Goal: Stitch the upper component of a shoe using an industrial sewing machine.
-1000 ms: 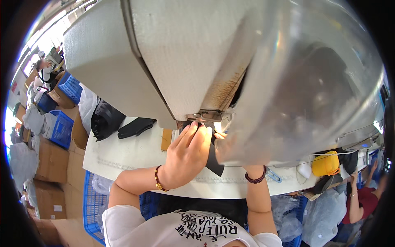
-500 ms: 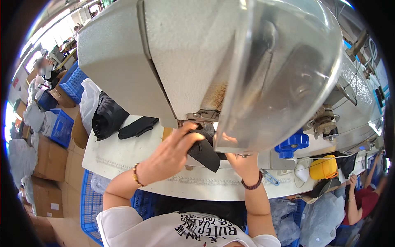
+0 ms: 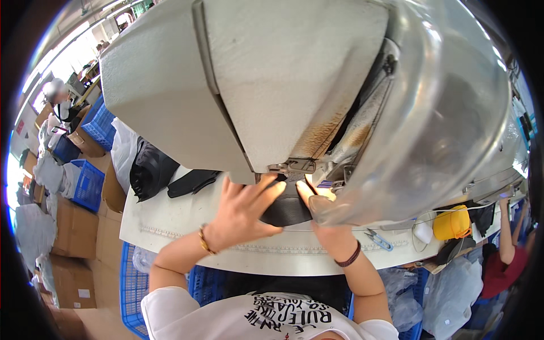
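Observation:
A black ribbed fabric piece (image 3: 287,209) lies on the white machine table, its far end under the needle area of a large sewing machine (image 3: 272,85). My left hand (image 3: 245,205) rests along the fabric's left side, fingers spread and stretched over it, the thumb by its near edge. On the opposite side my right hand (image 3: 324,218) has its fingers extended toward the needle area, touching the fabric's right edge. Part of that hand sits behind the machine's clear cover (image 3: 436,130). Where the needle meets the fabric is hidden by machine parts and fingers.
Folded black pieces (image 3: 194,182) and a black bundle (image 3: 152,170) lie at the table's left. Blue thread snips (image 3: 379,240) and a yellow container (image 3: 452,222) are on the right. Blue crates (image 3: 88,181) and cartons (image 3: 76,226) stand on the floor; co-workers are nearby.
The fabric has turned from slanting to lying nearly straight, with its ribbed face showing. My left fingers have gone from pinching it to spreading. The clear cover appears farther right.

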The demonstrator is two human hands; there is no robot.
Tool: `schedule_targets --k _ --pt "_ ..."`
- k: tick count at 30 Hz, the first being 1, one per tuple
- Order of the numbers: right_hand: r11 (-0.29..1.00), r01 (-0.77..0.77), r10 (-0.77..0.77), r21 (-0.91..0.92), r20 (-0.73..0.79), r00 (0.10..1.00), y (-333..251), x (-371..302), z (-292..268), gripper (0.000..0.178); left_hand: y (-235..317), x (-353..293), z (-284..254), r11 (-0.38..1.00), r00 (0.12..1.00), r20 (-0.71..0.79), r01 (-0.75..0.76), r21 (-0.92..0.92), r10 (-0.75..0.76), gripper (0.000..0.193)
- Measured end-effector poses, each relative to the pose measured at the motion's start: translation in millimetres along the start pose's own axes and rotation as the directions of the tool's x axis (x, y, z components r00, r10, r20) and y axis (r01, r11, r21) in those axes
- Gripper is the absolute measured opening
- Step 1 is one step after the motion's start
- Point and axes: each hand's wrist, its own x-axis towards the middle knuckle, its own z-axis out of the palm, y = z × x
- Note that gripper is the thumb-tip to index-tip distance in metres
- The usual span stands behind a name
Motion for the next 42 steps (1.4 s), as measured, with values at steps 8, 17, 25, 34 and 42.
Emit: schedule_targets --k 8,17,25,34,42 --pt "0.991 -0.123 0.123 0.058 0.011 0.992 21 -1 11 0.007 37 4 19 0.938 0.956 -0.293 0.123 0.325 -0.024 0.057" --pt "0.981 -0.146 0.142 0.127 0.046 0.989 30 1 -3 0.008 43 9 24 0.92 0.947 -0.32 0.136 0.369 -0.011 0.057" --pt "0.932 -0.156 0.141 0.327 0.07 0.988 38 2 -5 0.015 48 6 35 0.861 0.945 -0.322 0.123 0.493 0.049 0.057" --pt "0.815 -0.153 0.123 0.559 0.092 0.988 46 11 -8 0.025 52 11 9 0.893 0.97 -0.24 0.127 0.432 -0.021 0.041" --pt "0.679 -0.145 0.099 0.72 0.106 0.989 49 14 -17 0.032 45 11 8 0.967 0.965 -0.226 -0.075 0.242 0.131 0.041"
